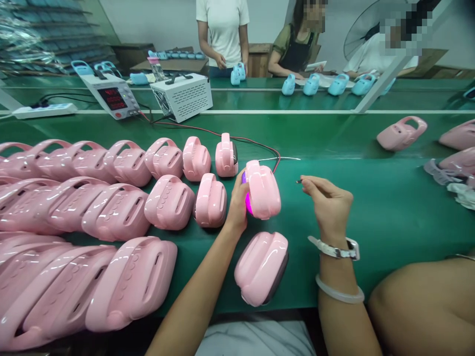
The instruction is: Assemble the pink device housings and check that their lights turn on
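My left hand grips a pink portable speaker with a loop handle, raised a little over the green bench. Purple light glows on its left side, partly behind my fingers. To the right, my right hand pinches a small dark piece, too small to name, apart from the speaker. Another pink speaker lies below the held one, its dark front turned to the lower right. A red-and-black cable runs along the bench and passes behind the held speaker; a white wire shows there too.
Rows of pink speakers fill the left side. Two power supply units stand at the back left, one with a red display. More pink speakers sit at the right. Co-workers face me across blue speakers. A bare limb is close at right.
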Demonstrator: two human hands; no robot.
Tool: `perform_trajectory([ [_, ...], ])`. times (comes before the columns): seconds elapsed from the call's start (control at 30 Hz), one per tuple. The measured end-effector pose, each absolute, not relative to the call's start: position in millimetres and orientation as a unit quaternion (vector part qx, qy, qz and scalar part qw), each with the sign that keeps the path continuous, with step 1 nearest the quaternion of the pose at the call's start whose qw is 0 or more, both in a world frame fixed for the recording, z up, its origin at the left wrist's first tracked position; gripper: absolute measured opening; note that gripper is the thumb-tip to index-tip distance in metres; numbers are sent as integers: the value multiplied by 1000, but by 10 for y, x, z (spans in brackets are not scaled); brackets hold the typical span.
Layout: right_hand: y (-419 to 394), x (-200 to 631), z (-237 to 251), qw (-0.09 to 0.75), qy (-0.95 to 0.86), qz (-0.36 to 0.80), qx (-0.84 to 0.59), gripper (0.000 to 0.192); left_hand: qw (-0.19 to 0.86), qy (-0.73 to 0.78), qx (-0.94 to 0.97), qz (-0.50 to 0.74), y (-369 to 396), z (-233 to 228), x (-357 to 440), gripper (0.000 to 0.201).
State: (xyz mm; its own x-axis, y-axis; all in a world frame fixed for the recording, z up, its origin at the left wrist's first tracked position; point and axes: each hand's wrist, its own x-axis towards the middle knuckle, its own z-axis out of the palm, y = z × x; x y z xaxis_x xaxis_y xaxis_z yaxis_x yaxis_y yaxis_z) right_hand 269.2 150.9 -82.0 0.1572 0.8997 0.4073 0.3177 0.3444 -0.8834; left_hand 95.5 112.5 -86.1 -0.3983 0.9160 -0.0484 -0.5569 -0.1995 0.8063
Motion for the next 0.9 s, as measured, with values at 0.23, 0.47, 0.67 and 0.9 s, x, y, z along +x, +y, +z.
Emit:
perform_trajectory([
  [0.23, 1569, 3136, -1124, 409, -625, 301, -593, 19, 509, 395, 250, 723, 1161, -893, 996, 37],
  [0.47, 1163, 2901, -970, 463, -616, 348, -534, 38, 572, 442, 265, 638, 1129, -903, 1075, 54],
  [0.67, 1038, 2574, -648, 537, -613, 346, -464, 27, 477, 480, 326, 660, 1104, -885, 1176, 58],
  [0.9, 1658, 2417, -190, 390, -619, 427, -532, 21, 492, 483, 293, 663, 1108, -696, 1072, 73],
])
